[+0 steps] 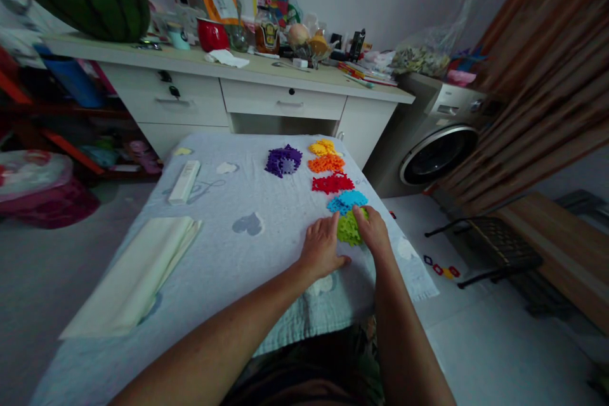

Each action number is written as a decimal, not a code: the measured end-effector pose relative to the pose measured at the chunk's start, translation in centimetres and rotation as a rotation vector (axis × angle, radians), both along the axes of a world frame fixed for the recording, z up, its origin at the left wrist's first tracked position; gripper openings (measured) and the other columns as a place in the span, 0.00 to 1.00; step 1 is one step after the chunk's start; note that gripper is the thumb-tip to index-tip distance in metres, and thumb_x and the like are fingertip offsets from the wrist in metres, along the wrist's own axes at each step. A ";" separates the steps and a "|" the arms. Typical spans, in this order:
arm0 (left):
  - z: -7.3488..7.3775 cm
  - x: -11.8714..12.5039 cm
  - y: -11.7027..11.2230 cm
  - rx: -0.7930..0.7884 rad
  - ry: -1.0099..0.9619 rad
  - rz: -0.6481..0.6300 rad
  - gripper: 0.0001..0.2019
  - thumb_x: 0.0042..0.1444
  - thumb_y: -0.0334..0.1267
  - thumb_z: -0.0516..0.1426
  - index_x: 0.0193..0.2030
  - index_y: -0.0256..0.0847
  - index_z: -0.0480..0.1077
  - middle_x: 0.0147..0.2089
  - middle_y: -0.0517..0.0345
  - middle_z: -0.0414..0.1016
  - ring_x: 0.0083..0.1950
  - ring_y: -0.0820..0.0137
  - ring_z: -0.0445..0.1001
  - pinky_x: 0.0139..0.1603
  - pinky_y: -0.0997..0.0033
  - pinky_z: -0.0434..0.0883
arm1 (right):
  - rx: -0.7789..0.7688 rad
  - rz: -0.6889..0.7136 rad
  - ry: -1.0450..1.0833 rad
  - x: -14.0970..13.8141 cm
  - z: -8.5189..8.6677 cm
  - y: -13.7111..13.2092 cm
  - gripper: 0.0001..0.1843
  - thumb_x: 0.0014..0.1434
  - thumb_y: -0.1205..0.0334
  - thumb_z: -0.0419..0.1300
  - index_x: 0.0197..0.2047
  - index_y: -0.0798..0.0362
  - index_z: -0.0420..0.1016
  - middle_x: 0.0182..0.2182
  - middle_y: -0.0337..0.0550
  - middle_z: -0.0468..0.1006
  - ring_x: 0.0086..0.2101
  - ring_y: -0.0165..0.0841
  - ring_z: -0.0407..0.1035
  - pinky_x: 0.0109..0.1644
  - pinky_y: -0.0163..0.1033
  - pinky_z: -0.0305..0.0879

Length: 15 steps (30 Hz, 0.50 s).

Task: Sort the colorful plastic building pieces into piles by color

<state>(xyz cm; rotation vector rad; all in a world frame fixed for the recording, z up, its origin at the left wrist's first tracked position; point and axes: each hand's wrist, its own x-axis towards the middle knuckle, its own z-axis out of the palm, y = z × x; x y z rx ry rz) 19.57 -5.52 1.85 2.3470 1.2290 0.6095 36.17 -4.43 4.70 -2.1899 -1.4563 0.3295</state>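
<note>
A loose pile of green plastic interlocking pieces (pixel 349 229) lies on the cloth between my two hands. My left hand (pixel 322 245) rests on the cloth at the pile's left side, fingers stretched forward and thumb apart. Against the right side of the same pile is my right hand (pixel 375 232), its fingers reaching over the edge of the pieces; nothing looks lifted. Just beyond sit blue pieces (pixel 346 202), then red pieces (pixel 333 183), orange pieces (pixel 326 163) and yellow pieces (pixel 323 147) in a column. A purple pile (pixel 283 161) lies further left.
A pale patterned cloth (pixel 266 260) covers the table. On its left are a white box (pixel 184 182) and a folded cream cloth (pixel 137 273). Behind stands a cluttered white desk (pixel 285 99), with a washing machine (pixel 428 133) to its right. A stool (pixel 499 247) stands on the right.
</note>
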 end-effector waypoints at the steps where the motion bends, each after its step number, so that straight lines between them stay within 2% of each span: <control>1: -0.2 0.3 0.0 0.014 -0.020 0.010 0.56 0.44 0.50 0.67 0.73 0.40 0.38 0.64 0.41 0.64 0.64 0.49 0.62 0.63 0.48 0.60 | 0.006 0.014 0.024 -0.4 0.0 -0.1 0.30 0.66 0.41 0.45 0.52 0.56 0.74 0.48 0.58 0.79 0.49 0.44 0.72 0.52 0.43 0.64; 5: -0.9 0.7 0.2 0.026 -0.111 0.017 0.56 0.45 0.46 0.66 0.73 0.38 0.36 0.62 0.39 0.65 0.62 0.49 0.63 0.62 0.47 0.62 | 0.037 0.037 0.110 -2.4 0.0 -0.4 0.30 0.66 0.40 0.44 0.48 0.54 0.76 0.44 0.55 0.80 0.45 0.43 0.74 0.48 0.41 0.64; 9: -1.1 0.3 0.9 -0.020 -0.257 0.030 0.53 0.45 0.36 0.64 0.73 0.36 0.36 0.61 0.35 0.64 0.63 0.50 0.65 0.61 0.48 0.65 | 0.093 0.108 0.235 -4.2 0.2 0.4 0.29 0.65 0.38 0.44 0.42 0.51 0.76 0.41 0.50 0.81 0.42 0.40 0.73 0.44 0.39 0.64; 12: -0.6 -1.2 2.0 -0.043 -0.320 0.082 0.53 0.43 0.32 0.62 0.73 0.42 0.36 0.62 0.39 0.63 0.64 0.53 0.65 0.61 0.51 0.67 | 0.132 0.186 0.301 -5.7 0.7 1.6 0.29 0.65 0.38 0.44 0.36 0.51 0.75 0.37 0.47 0.80 0.37 0.38 0.72 0.41 0.38 0.63; 15: 0.5 -4.1 3.3 -0.015 -0.311 0.132 0.50 0.43 0.30 0.61 0.72 0.40 0.41 0.63 0.40 0.64 0.65 0.54 0.64 0.63 0.53 0.65 | 0.175 0.296 0.367 -7.8 1.0 3.4 0.27 0.65 0.39 0.45 0.32 0.51 0.72 0.33 0.44 0.78 0.34 0.35 0.69 0.37 0.36 0.61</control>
